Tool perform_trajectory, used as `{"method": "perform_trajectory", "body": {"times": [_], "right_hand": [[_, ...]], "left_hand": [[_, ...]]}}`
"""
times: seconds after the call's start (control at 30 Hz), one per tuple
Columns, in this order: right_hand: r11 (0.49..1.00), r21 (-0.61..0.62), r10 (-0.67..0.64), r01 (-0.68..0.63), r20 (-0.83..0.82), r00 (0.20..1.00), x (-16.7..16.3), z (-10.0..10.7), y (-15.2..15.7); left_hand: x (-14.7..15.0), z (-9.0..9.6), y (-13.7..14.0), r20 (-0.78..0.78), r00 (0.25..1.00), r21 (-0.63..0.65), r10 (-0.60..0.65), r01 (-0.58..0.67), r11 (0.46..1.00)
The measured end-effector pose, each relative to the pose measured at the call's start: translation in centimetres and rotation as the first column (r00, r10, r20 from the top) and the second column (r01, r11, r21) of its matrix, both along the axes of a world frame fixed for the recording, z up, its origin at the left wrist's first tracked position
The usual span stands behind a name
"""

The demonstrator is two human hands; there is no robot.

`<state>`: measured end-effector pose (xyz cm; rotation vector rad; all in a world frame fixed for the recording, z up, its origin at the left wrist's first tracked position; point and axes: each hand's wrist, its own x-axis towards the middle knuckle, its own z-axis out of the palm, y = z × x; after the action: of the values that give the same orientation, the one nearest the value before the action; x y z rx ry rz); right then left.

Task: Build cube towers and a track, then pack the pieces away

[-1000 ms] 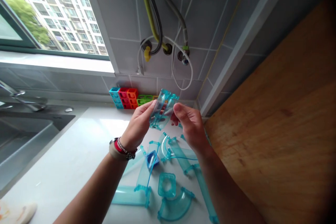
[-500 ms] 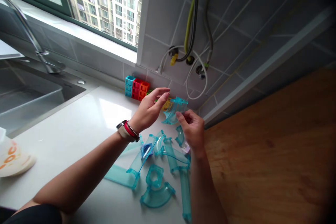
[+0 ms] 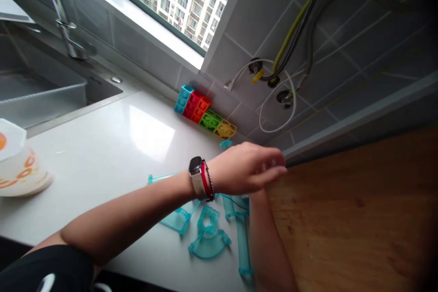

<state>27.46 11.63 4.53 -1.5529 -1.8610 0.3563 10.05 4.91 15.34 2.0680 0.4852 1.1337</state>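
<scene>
My left hand (image 3: pixel 251 168), with a watch and bracelets at the wrist, reaches across the counter palm down. Its thumb and fingers are apart at the tips, and I see nothing held. Behind it my right hand is hidden; only my right forearm (image 3: pixel 270 237) shows, rising along the counter's right edge. Past my left knuckles the end of a translucent teal piece (image 3: pixel 226 144) sticks out. Below my left wrist lie a square teal piece with a round hole (image 3: pixel 208 220), a curved teal track (image 3: pixel 210 245), a long straight track (image 3: pixel 243 246) and another flat track (image 3: pixel 176 220).
A row of coloured cube blocks (image 3: pixel 203 112) stands against the tiled wall. On the left are a sink (image 3: pixel 68 96) with a faucet (image 3: pixel 65 32) and a white tub (image 3: pixel 23 164). Hoses and cables (image 3: pixel 289 50) hang at the wall; a wooden surface (image 3: pixel 359 219) lies right.
My left hand has moved right, from beside the teal piece to in front of my right hand, covering it. The view has shifted, and the green and yellow blocks now show fully.
</scene>
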Motion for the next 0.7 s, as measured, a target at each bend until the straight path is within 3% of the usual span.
{"method": "perform_trajectory", "body": {"times": [0.1, 0.27, 0.4, 0.5, 0.7], "right_hand": [[0.991, -0.131, 0.014, 0.022, 0.263, 0.965, -1.3, -0.2, 1.4], [0.976, -0.214, 0.08, 0.041, 0.525, 0.847, -5.4, -0.6, 3.1], [0.973, -0.229, 0.128, 0.024, 0.624, 0.771, -9.5, -1.2, 4.5], [0.972, -0.234, 0.145, 0.019, 0.661, 0.737, -12.1, -1.7, 5.8], [0.972, -0.234, 0.149, 0.0, 0.622, 0.769, -13.5, -2.5, 6.8]], "left_hand": [[0.8, -0.4, -1.8, -0.295, 0.953, 0.179, -0.07, 0.128, 0.976], [1.5, -1.0, -4.0, -0.548, 0.83, 0.188, -0.101, 0.24, 0.952], [1.4, -1.1, -4.6, -0.616, 0.784, 0.187, -0.078, 0.242, 0.952], [0.8, -0.9, -4.4, -0.596, 0.803, 0.208, -0.028, 0.188, 0.96], [-0.4, -0.2, -4.0, -0.58, 0.814, 0.207, 0.031, 0.111, 0.972]]}}
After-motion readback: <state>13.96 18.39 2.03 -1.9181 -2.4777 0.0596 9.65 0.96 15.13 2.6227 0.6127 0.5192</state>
